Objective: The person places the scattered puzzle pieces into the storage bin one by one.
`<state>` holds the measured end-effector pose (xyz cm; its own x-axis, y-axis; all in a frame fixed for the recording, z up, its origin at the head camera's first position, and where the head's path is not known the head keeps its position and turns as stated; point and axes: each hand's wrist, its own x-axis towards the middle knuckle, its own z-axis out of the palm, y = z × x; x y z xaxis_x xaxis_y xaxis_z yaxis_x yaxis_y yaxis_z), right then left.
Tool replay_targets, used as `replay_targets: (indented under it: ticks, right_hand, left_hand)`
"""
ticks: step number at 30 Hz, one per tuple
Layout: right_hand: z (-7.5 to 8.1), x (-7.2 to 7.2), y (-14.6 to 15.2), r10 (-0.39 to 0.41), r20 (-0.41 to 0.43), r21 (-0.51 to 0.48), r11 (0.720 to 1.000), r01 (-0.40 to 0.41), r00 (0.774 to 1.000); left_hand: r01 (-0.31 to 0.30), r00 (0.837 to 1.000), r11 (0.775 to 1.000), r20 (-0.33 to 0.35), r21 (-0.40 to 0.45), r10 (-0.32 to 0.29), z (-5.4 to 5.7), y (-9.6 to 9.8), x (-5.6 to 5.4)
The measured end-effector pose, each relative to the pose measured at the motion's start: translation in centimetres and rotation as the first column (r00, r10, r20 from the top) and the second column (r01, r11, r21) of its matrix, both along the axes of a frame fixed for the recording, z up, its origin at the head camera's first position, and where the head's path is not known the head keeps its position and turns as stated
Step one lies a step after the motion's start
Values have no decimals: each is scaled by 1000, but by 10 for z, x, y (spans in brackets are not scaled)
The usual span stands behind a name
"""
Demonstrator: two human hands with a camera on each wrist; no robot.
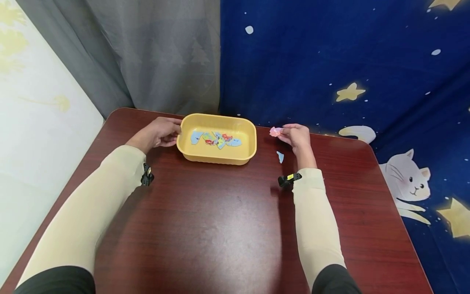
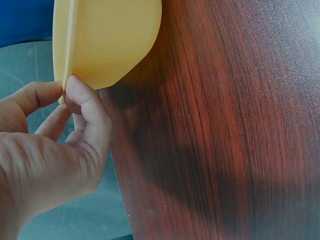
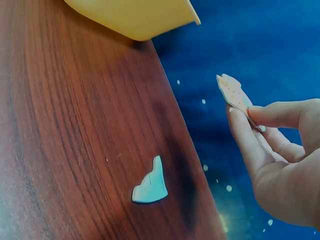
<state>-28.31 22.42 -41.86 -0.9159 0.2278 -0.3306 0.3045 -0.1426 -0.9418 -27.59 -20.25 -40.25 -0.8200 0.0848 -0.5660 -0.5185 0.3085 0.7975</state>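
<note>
My left hand (image 1: 164,131) pinches the rim at the left end of a yellow plastic basin (image 1: 216,160); the left wrist view shows thumb and fingers on either side of that rim (image 2: 68,55). Several flat, irregular pieces (image 1: 220,141) in blue, red and yellow-green lie on the basin's floor. Right of the basin, my right hand (image 1: 296,135) holds a pink flat piece (image 1: 275,131) between thumb and fingers, above the table's far edge. On the tabletop below that hand rests a light blue piece (image 3: 151,184) with a jagged side. Whether these are puzzle pieces I cannot tell.
The dark red wooden table (image 1: 220,228) ends just behind the basin. Beyond it hang a grey curtain (image 1: 165,57) and a blue curtain (image 1: 293,73) with stars and a white cat. A pale wall (image 1: 36,134) stands along the left side.
</note>
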Motion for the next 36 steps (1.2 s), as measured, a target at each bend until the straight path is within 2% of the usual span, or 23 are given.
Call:
replay_targets:
  ticks: [6,11,18,24,36]
  right_hand:
    - [5,4,-10,20,-1,-59,998,-20,1000]
    - [9,5,-19,31,-13,-145,989,-33,999]
    - [15,5,-32,106,6,-234,967,-102,994]
    - [14,6,-46,150,11,-257,956,-143,989]
    - [11,7,-76,225,50,-206,956,-210,973]
  left_hand:
    - [1,1000,1000,0,-3,-1,-1,0,0]
    - [-1,1000,1000,1,-1,1,-1,-1,0]
    - [-1,1000,1000,4,-4,1,0,-1,0]
    - [0,1000,1000,6,-4,0,1,-1,0]
    - [0,1000,1000,5,8,0,0,-2,1]
